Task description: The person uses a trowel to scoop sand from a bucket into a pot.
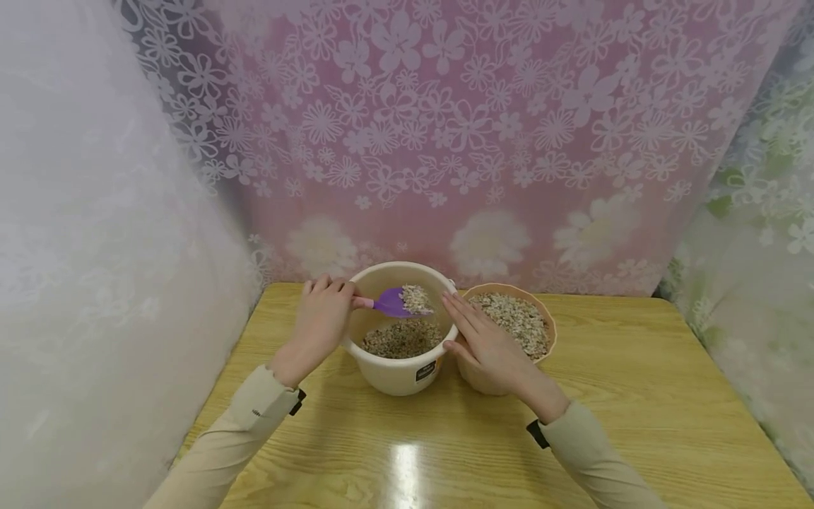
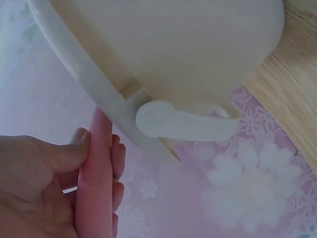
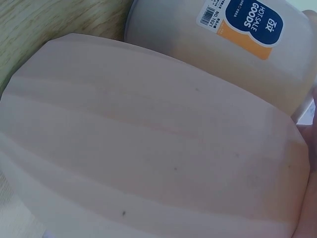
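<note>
My left hand (image 1: 323,316) grips the pink handle (image 2: 95,183) of a small purple shovel (image 1: 389,302). A heap of pale, flaky grain (image 1: 416,300) lies on its blade, which is held over the mouth of a cream bucket (image 1: 389,375). Darker mixed grain (image 1: 402,339) covers the bucket's bottom. With its fingers straight, my right hand (image 1: 492,351) touches the right side of the bucket's rim. Under and beside that hand stands a peach-coloured tub (image 1: 552,332) with a wavy rim, holding much pale grain (image 1: 514,322); its smooth wall (image 3: 148,134) fills the right wrist view.
Both containers stand on a wood-grain table (image 1: 636,396), near its back edge. Behind it hangs a pink flowered curtain (image 1: 407,177), with pale sheeting (image 1: 114,247) along the left side. A white carrying handle (image 2: 193,124) is hinged at the bucket's rim.
</note>
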